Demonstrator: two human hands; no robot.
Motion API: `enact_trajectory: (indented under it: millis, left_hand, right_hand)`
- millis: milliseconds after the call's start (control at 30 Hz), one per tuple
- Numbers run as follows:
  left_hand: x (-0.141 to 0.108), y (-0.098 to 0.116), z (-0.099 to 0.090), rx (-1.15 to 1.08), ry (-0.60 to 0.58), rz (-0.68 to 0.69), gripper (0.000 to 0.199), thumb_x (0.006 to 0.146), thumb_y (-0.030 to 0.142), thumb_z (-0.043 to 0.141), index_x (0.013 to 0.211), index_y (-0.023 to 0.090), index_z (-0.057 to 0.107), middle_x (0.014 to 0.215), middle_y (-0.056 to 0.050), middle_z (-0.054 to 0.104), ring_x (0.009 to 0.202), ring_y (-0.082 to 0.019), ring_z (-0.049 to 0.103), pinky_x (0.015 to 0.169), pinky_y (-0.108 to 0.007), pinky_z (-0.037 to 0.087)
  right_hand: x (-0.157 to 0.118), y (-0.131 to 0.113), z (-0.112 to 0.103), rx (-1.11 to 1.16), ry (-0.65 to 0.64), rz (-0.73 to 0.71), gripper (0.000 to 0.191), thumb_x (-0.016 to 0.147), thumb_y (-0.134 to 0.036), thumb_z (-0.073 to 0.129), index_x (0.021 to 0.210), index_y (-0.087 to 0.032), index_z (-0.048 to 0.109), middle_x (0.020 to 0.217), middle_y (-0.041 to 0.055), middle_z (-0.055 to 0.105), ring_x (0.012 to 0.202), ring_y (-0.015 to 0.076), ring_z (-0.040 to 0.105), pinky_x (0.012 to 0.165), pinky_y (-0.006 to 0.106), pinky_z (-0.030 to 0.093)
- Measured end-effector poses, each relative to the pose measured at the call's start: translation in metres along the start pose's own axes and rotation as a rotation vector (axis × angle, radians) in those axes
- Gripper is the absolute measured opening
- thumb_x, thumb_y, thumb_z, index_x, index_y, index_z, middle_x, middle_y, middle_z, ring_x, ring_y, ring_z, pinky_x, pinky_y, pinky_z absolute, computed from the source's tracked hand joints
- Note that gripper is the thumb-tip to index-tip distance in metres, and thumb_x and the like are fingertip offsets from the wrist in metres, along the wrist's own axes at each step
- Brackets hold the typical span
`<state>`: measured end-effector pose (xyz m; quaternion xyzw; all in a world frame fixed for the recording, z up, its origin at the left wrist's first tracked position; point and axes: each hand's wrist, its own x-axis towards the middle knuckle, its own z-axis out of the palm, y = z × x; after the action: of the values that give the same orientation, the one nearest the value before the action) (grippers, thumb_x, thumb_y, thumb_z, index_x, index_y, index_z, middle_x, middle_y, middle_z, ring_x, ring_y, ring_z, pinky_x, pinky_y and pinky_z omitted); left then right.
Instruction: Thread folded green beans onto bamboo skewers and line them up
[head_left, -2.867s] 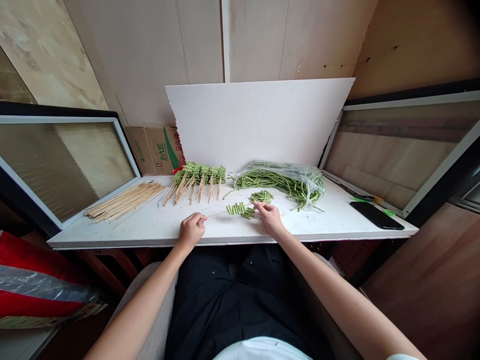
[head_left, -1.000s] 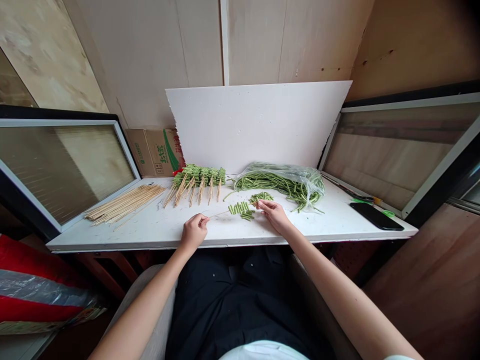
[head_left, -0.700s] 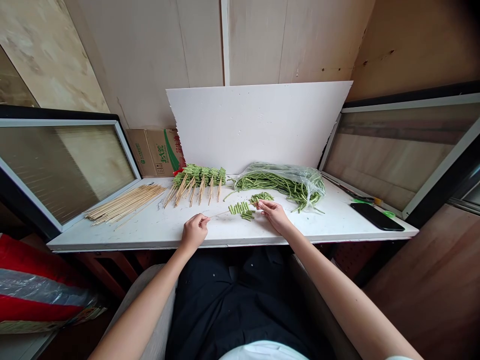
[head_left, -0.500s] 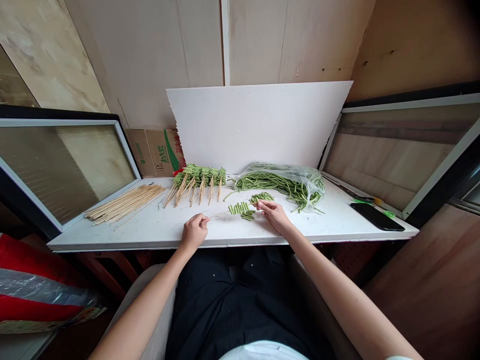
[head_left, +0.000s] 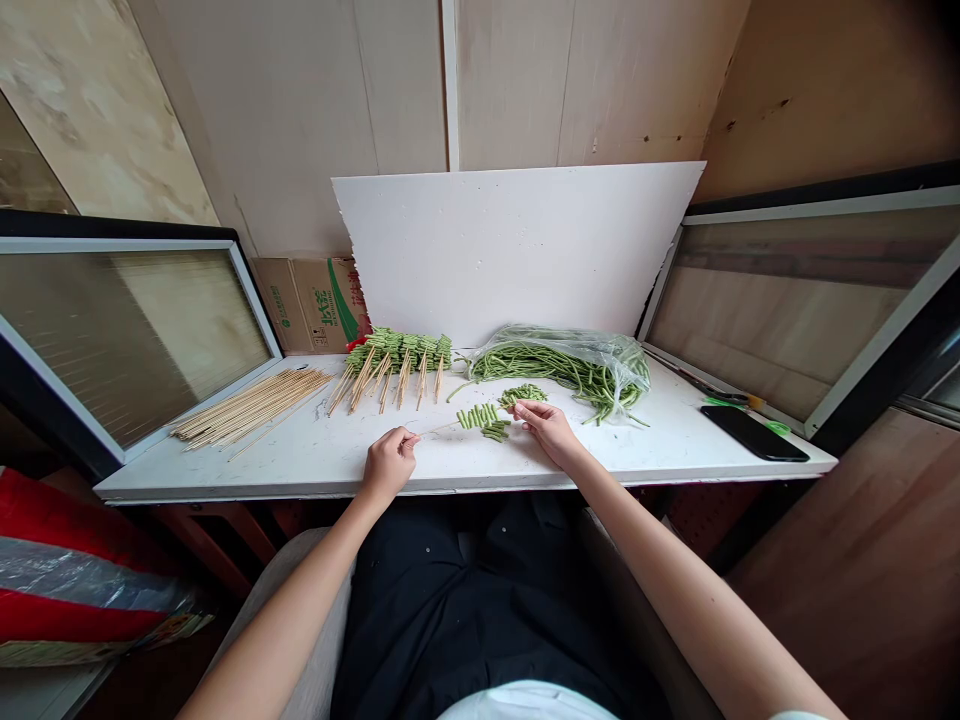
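My left hand is closed around the bare left end of a thin wooden skewer, above the front of the white table. Cut green bean pieces are threaded side by side along the skewer's right part. My right hand pinches at the skewer's right end; its fingertips hide whether a bean piece is also between them. Just below the threaded pieces lies a small group of loose cut beans. Another little pile of cut beans sits behind my right fingers.
Finished bean skewers are stacked at the back, left of long beans in a clear plastic bag. Bare skewers lie at left. A black phone rests at right. A white board stands behind; framed panels flank the table.
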<state>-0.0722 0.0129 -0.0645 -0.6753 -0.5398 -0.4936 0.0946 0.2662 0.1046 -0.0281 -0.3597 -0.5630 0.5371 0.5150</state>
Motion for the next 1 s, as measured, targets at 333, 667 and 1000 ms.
enact_trajectory:
  millis: [333, 667, 1000]
  left_hand:
    - [0.0003, 0.0011, -0.0004, 0.020, 0.005, -0.001, 0.020, 0.096, 0.019, 0.058, 0.078, 0.023, 0.065, 0.080, -0.003, 0.076, 0.066, -0.019, 0.066, 0.064, -0.029, 0.046]
    - [0.0006, 0.0027, -0.0009, 0.019, 0.026, 0.007, 0.021, 0.097, 0.020, 0.058, 0.077, 0.023, 0.064, 0.078, -0.003, 0.075, 0.063, -0.018, 0.063, 0.063, -0.029, 0.044]
    - [-0.0007, 0.0002, 0.0001, 0.047, -0.008, 0.006, 0.024, 0.098, 0.020, 0.056, 0.076, 0.023, 0.064, 0.079, -0.003, 0.075, 0.064, -0.018, 0.063, 0.062, -0.029, 0.044]
  right_hand:
    - [-0.0034, -0.0061, 0.0025, 0.014, 0.024, 0.005, 0.047, 0.071, -0.056, 0.092, 0.104, -0.024, 0.085, 0.115, 0.0103, 0.081, 0.109, 0.0294, 0.072, 0.083, 0.036, 0.054]
    - [-0.0047, -0.0094, 0.0041, 0.010, 0.015, -0.003, 0.045, 0.073, -0.060, 0.090, 0.100, -0.024, 0.085, 0.115, 0.0101, 0.081, 0.109, 0.0289, 0.072, 0.081, 0.035, 0.053]
    - [0.0000, -0.0033, 0.0016, 0.060, 0.059, 0.014, 0.045, 0.063, -0.051, 0.098, 0.096, -0.024, 0.086, 0.113, 0.0099, 0.082, 0.106, 0.0304, 0.072, 0.081, 0.038, 0.056]
